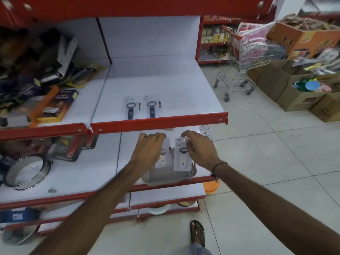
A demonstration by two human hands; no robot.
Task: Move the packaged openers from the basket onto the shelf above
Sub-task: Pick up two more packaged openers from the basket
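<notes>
Gripping packaged openers [181, 157] over basket [165, 177]: left hand [149, 146], right hand [198, 148].

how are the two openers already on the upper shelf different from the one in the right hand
The two packaged openers on the upper shelf have dark handles; the packaged opener in the right hand has a pale handle with a dark head. The shelf pair lies flat side by side, untouched, near the red front edge; the held one is gripped at its top by the right hand, over the basket one level below. All sit on similar white cards.
</notes>
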